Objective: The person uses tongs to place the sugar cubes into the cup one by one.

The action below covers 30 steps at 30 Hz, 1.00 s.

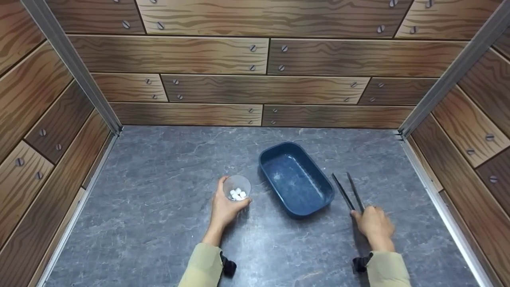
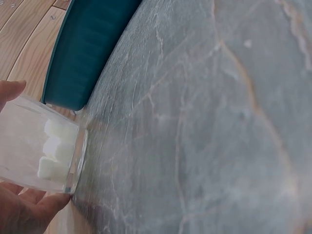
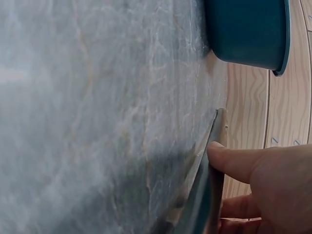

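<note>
My left hand (image 1: 224, 208) holds a clear cup (image 1: 235, 181), thumb on the near side and fingers curled round the far side. Several small white cubes (image 1: 238, 194) lie at the bottom of it. In the left wrist view the cup (image 2: 24, 131) stands on the grey surface, the cubes showing through its wall. My right hand (image 1: 375, 226) grips dark metal tongs (image 1: 343, 193), their two tips spread apart and pointing away from me. Between the hands sits a deep blue rectangular tub (image 1: 305, 187), set at a slant, with no objects inside.
The grey marbled tabletop (image 1: 159, 215) extends around these things. Wood-pattern panels (image 1: 215, 89) enclose it at the back and both sides, with metal strips (image 1: 438, 203) along the edges. Dark wrist straps (image 1: 228, 266) sit at both sleeve cuffs.
</note>
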Tool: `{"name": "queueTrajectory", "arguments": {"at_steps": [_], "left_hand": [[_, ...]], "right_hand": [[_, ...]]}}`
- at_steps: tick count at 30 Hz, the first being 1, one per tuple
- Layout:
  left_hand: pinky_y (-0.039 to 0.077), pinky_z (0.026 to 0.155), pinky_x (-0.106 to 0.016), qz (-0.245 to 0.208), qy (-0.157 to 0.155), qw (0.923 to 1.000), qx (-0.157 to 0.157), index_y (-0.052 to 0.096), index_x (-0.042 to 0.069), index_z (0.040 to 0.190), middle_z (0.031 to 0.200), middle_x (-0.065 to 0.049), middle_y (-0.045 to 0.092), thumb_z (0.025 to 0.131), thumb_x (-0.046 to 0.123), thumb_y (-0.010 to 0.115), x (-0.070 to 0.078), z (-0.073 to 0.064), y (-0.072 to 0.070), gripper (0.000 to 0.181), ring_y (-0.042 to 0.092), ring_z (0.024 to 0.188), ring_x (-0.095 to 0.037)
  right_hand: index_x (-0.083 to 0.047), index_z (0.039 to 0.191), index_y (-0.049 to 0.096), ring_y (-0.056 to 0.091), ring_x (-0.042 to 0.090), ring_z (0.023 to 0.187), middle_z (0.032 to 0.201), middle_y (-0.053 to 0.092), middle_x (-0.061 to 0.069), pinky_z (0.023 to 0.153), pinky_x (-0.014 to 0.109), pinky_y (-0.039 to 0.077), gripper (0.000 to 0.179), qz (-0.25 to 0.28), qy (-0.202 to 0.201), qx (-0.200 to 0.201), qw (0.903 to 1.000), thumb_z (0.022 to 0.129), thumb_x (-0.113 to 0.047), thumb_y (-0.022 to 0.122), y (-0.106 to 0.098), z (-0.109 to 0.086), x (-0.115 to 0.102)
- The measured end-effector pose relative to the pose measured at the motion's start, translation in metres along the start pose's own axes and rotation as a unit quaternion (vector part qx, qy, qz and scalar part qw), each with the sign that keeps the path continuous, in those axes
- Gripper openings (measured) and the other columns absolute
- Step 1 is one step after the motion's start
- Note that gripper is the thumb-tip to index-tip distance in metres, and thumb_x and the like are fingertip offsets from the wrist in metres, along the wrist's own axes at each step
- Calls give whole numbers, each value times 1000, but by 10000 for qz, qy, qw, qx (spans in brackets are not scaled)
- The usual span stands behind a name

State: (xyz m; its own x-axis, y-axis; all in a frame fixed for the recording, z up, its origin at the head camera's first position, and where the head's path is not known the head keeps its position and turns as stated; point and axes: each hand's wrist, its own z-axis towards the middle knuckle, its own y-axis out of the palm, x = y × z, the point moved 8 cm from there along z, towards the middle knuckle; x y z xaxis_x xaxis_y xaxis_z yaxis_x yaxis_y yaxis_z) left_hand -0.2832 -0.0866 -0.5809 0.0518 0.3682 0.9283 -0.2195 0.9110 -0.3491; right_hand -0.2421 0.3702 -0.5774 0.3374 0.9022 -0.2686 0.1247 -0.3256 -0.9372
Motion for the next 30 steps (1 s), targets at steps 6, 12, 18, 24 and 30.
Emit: {"name": "queueTrajectory", "arguments": {"at_steps": [6,12,18,24,30], "left_hand": [[45,96,-51,-66,-19,10000,-49,43,11,142,131,-24,55,58,33,94,1,0,0,101,54,117,-39],[43,98,-52,-280,-20,9994,-180,42,11,141,134,-25,52,54,33,97,1,1,0,105,52,120,-40],[42,98,-54,-426,4,9971,-629,36,10,145,136,-27,47,59,32,95,3,0,1,107,50,121,-41],[33,105,-57,-513,-279,9925,-1071,24,17,154,151,-23,33,68,34,90,2,-3,1,110,36,135,-41],[27,109,-58,-323,-204,9918,-1217,13,17,158,154,-24,28,71,39,88,5,-2,-9,116,29,140,-40]], "right_hand": [[10,91,64,59,47,74,88,58,27,57,57,47,50,-12,53,57,10000,95,-40,62,0,0,1],[10,94,64,59,48,77,90,57,29,57,57,47,55,-65,73,-45,9999,94,-46,63,1,1,1],[6,93,60,59,39,73,87,59,27,56,50,47,68,-12,180,-587,9981,92,-62,53,0,0,3],[13,114,52,58,48,83,98,56,34,63,55,48,76,56,-23,-464,9989,97,-60,44,-9,-4,-3],[9,137,45,45,56,111,129,43,38,86,66,41,80,387,-606,567,9958,98,-61,41,-28,-8,-20]]}}
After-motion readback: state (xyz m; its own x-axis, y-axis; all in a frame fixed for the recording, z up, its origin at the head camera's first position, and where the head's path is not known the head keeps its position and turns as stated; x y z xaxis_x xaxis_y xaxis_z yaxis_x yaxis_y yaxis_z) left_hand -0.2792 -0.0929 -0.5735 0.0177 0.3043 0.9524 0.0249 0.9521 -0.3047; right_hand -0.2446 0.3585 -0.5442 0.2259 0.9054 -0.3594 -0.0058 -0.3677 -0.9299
